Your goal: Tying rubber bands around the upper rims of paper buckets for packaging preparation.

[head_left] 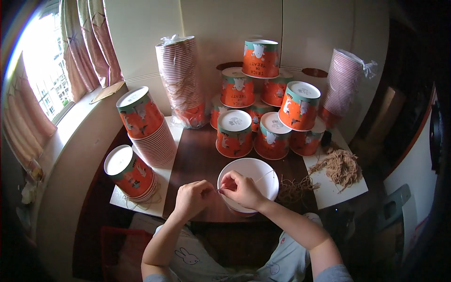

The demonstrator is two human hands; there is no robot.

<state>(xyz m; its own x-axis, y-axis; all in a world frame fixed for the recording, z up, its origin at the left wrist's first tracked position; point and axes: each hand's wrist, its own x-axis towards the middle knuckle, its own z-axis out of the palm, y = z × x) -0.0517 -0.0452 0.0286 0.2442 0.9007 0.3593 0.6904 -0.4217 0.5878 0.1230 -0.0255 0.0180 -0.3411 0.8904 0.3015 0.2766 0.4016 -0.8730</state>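
Now your left hand [193, 196] and right hand [242, 189] nearly meet at the open, white-lined cup [253, 165]!
Right seems pinched on thin cord [265, 176]; left curls in, its grip hidden. Cup's upright on the desk [192, 155]; work the strand taut, near your fingertips.

Bright window [44, 77], pinkish curtains [80, 44], pale wall [230, 23].

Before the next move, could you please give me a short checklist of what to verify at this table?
1. White-lined, round paper bucket mouth up: ok.
2. Bare left hand and bare right hand close together, fingers curled: ok.
3. What lies between their fingertips: cannot tell, too small.
4. Loose brown twine pile untangled: not ok, heaped on the flat white board.
5. Topmost orange-and-green paper bucket resting upside down on others: ok.
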